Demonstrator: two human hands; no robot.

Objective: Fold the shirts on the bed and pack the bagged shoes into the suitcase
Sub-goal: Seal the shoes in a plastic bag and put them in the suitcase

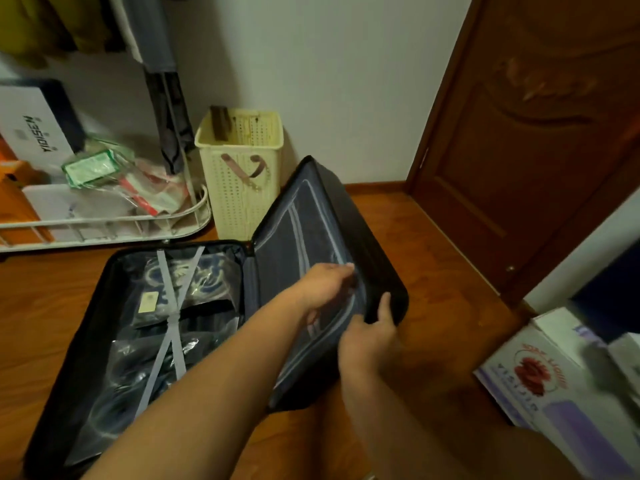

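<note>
Gripping the outer rim of the suitcase lid [332, 237] with our right hand [372, 336], thumb up over the black shell edge and fingers curled underneath, we hold that half tilted up off the wooden floor [433, 258] at the middle right of the frame. Our left hand [327, 287] reaches across to the lid's blue lining, fingers bent at the grey zipper track [346, 317]; we judge it is pinching the zipper pull, though the pull itself is too small to make out. At lower left, the other half of the suitcase [90, 306] lies flat and open, with clear plastic bags [194, 275] of dark items, probably the bagged shoes, held under crossed grey straps [169, 320]. No shirts or bed show in this view. The risks we see are these: the lid is propped only by one hand, so a slip of the thumb could let it drop outward onto the floor or swing shut over the packed half. Tugging the zipper while the lining sits slack could snag the fabric or jam the slider. The cream laundry basket [242, 174] stands just beside the lid's far corner, so swinging the lid wider could knock it. Loose bag plastic near the hinge might also get pinched when the case closes.
</note>
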